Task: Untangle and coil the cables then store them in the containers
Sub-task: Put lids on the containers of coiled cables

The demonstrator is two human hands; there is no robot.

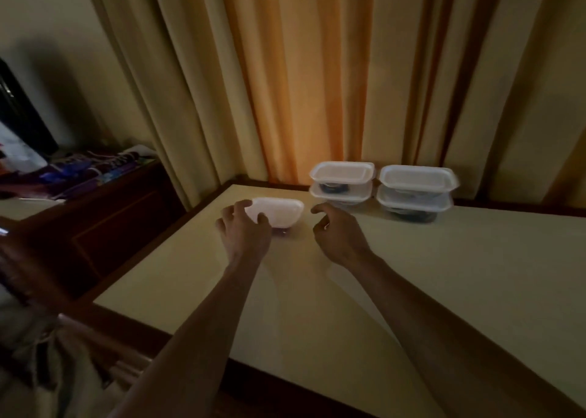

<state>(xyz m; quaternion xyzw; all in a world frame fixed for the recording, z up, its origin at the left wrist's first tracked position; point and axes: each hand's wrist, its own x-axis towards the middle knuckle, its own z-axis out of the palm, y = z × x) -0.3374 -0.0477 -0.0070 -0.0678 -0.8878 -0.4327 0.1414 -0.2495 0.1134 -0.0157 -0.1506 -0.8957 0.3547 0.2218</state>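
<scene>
A lidded clear plastic container [279, 213] stands on the cream table [444, 275] near its far left corner, with something dark inside. My left hand [244, 230] grips its left end, thumb on the lid. My right hand [339, 233] hovers just right of it with fingers loosely curled, holding nothing. Two stacks of two lidded containers stand at the table's back edge: the left stack [342, 181] and the right stack [417, 191], with dark coiled cables showing through the lower boxes. No loose cable is in view.
Tan and orange curtains [301, 84] hang right behind the table. A dark wooden cabinet [104, 227] with colourful clutter on top stands to the left. The table's front edge [285, 382] is dark wood.
</scene>
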